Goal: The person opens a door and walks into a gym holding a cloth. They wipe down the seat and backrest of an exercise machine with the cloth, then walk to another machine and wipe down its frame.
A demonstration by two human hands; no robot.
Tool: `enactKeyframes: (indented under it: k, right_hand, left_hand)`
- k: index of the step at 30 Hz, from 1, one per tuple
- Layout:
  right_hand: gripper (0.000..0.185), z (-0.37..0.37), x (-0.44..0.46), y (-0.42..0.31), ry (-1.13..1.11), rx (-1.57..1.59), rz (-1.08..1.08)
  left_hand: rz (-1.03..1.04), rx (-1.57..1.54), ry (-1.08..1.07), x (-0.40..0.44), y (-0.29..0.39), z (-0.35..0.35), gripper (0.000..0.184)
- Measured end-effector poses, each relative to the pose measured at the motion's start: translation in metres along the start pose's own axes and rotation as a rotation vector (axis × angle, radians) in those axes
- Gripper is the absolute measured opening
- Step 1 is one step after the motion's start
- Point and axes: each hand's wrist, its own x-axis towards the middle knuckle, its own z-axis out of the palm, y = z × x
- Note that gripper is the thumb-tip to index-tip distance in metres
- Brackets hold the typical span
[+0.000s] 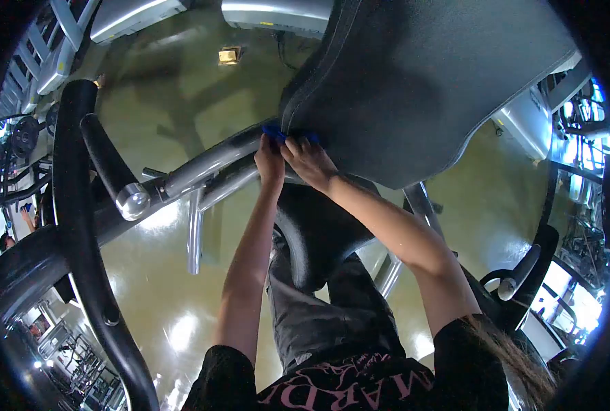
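Both hands are close together at the edge of a large black padded backrest [421, 89], where it meets a grey metal tube [216, 161]. My left hand [271, 161] is closed on a blue cloth [272, 131], its fingers beside the tube's end. Just to the right, my right hand [308, 163] has curled fingers on the same cloth, pressed against the lower edge of the pad. Parts of the cloth show above both hands; the rest lies hidden behind the fingers. Below the hands is a smaller black seat pad [319, 233], in front of my legs.
A thick dark frame [79, 205] with a black handle [110, 161] stands at the left. Another handle [520, 270] is at the right. Silver machine housings [277, 15] line the far side. A floor outlet box [229, 55] sits on the shiny greenish floor [154, 89].
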Motion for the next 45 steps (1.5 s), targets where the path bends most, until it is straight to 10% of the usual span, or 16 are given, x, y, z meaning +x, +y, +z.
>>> enactKeyframes:
  k: [3,6,9,20,22,25,30,31,33,40,45]
  right_hand:
    - [0.031,0.028,-0.005,-0.011,0.028,0.075,0.007]
    - [0.026,0.057,-0.015,-0.022,-0.052,0.074,-0.073]
    - [0.023,0.055,-0.014,-0.025,0.001,0.020,-0.127]
    - [0.017,-0.034,0.028,0.041,-0.045,0.194,-0.095]
    - [0.018,-0.093,0.051,0.069,-0.211,0.760,0.495]
    - [0.018,-0.173,0.070,0.134,0.242,0.005,-0.026]
    - [0.030,-0.307,0.085,0.186,0.298,-0.409,0.141]
    - [0.029,-0.333,0.089,0.188,0.102,-0.852,0.172]
    - [0.031,-0.350,0.084,0.211,0.503,-0.056,0.309]
    - [0.031,-0.338,0.076,0.218,0.520,-0.093,0.269]
    - [0.040,-0.279,0.065,0.225,0.401,-0.090,0.280]
  left_hand:
    - [0.096,0.025,0.046,-0.003,-0.031,0.013,0.031]
    - [-0.514,-0.582,-0.220,-0.010,-0.057,0.023,0.027]
    - [-0.670,-1.068,-0.406,-0.019,-0.082,0.033,0.024]
    - [-0.405,-1.107,-0.568,-0.008,0.080,-0.040,0.031]
    - [-0.411,-1.015,-0.516,0.005,0.117,-0.054,0.043]
    - [0.048,-0.730,-0.541,0.026,0.207,-0.086,0.033]
    - [0.521,-0.262,-0.381,0.071,0.362,-0.131,0.030]
    - [0.884,-0.014,0.202,0.071,0.383,-0.119,0.040]
    - [0.890,0.005,0.030,0.054,0.430,-0.150,0.041]
    - [1.297,0.043,0.055,0.062,0.426,-0.110,0.038]
    - [1.166,0.119,-0.090,0.051,0.379,-0.090,0.037]
